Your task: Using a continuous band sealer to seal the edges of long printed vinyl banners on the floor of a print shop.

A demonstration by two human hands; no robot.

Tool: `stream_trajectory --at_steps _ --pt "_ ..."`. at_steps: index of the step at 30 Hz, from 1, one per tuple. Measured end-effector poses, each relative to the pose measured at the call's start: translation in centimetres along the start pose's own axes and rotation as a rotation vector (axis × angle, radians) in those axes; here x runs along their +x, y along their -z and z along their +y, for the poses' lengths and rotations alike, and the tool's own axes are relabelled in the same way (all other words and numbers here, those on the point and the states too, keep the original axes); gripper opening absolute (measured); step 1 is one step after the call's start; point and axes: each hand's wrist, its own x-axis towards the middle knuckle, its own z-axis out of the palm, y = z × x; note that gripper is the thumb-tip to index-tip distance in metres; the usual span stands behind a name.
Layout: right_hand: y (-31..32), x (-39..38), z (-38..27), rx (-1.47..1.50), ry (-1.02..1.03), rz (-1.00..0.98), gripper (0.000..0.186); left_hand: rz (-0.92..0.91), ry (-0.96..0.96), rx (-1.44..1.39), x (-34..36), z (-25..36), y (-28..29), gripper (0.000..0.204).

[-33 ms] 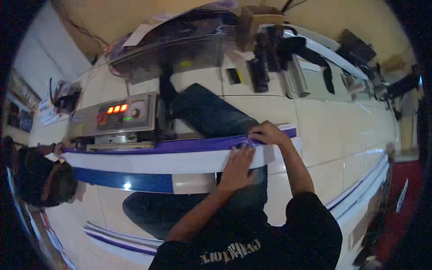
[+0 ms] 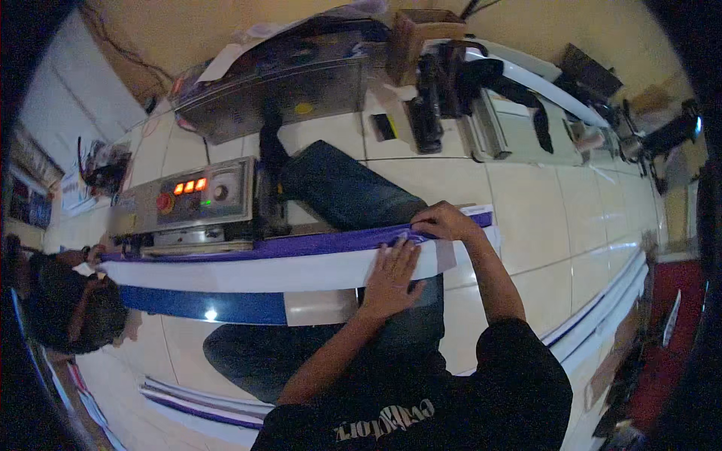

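A long white strip lies across in front of me, with a long purple strip along its far edge. My left hand lies flat on the white strip near its right part, fingers stretched out and tips at the purple border. Just beyond it, my right hand pinches the bunched purple strip between bent fingers. The strips run left past a metal machine with a red button, a knob and lit orange digits. At the far left, another person's hand is at the strips' end.
Under the white strip shows a blue board. More long strips lie on the tiled floor at lower left and right. At the back stand a long grey box and a cardboard box. My legs straddle the strips.
The view has shifted slightly. Both hands keep their places on the strips, the left one flat and the right one pinching.
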Motion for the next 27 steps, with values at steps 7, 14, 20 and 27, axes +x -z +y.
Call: stream_trajectory --at_steps 7,14,20,27 --pt "0.6 -3.1 -0.6 0.051 -0.110 0.066 0.023 0.043 0.028 0.139 -0.2 -0.6 0.1 0.080" --pt "0.5 -4.0 0.8 -0.006 -0.153 0.116 0.021 0.074 0.078 0.115 -0.4 -0.3 0.8 0.082" --pt "2.9 -7.9 4.4 0.064 -0.284 0.068 0.020 0.055 0.100 0.099 -0.3 -0.6 0.9 0.086" --pt "3.5 -13.1 10.2 -0.054 -0.333 0.265 0.019 0.017 0.094 0.065 -0.5 -0.6 0.8 0.085"
